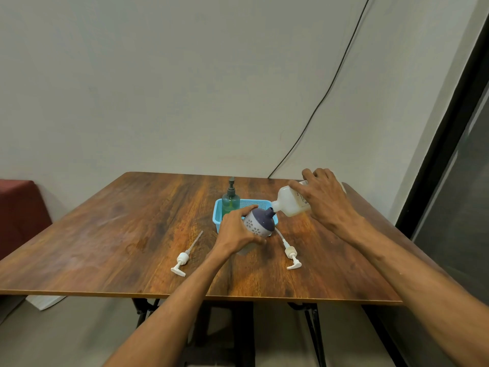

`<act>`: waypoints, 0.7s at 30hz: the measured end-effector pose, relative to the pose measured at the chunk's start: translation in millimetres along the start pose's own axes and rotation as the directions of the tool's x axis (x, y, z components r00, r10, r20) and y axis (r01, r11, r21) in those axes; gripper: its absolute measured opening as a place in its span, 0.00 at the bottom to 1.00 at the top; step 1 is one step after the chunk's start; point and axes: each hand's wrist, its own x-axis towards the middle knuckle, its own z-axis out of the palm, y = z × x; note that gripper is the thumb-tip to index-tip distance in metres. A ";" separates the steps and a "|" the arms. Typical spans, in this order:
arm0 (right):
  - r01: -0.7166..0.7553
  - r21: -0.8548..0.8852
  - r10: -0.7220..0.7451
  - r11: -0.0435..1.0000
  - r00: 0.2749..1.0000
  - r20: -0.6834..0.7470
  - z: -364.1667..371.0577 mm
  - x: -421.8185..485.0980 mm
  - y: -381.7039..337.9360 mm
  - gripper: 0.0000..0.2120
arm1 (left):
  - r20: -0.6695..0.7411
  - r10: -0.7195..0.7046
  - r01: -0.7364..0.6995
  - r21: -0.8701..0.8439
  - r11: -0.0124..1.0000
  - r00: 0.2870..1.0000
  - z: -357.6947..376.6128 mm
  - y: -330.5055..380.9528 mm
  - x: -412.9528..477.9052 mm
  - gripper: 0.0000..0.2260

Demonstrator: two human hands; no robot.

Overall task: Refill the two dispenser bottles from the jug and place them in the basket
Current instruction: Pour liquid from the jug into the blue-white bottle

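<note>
Left hand (235, 231) grips the purple-and-white bottle (258, 223), fingers (248, 209) curled round its left side and thumb underneath. The bottle is tilted, with its open neck pointing to 1 o'clock. It sits just in front of the basket (218, 207), near counter (132, 221) centre. Its base is hidden behind the hand, so I can't tell whether it touches the counter.

Right hand (325, 197) holds the jug (289, 203) from above, fingers (299, 189) wrapped over its body. The jug is tipped nearly horizontal, at 2 o'clock from the bottle. Its spout points to 8 o'clock and meets the bottle's neck. There is pale liquid in the lower part of the jug.

The basket is blue and lies at 12 o'clock from the held bottle. The green bottle (230, 201) stands upright in its left end, with its dark pump on.

Two white pump heads lie flat on the counter:
- The left pump (182, 259) is at 8 o'clock from the held bottle, well apart from it. Its tube points to 1 o'clock.
- The right pump (291, 254) is at 4 o'clock, near the bottle. Its tube runs back to 11 o'clock.

A black cable (317, 102) runs down the wall to the counter's far edge at 1 o'clock. A red seat (21, 207) is at 9 o'clock, off the counter.
</note>
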 end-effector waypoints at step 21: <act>0.007 0.033 -0.005 0.999 0.999 -0.054 0.2 -0.4 0.5 0.33 | 0.003 -0.036 0.036 -0.028 0.999 0.999 3.9 1.0 -1.1 0.41</act>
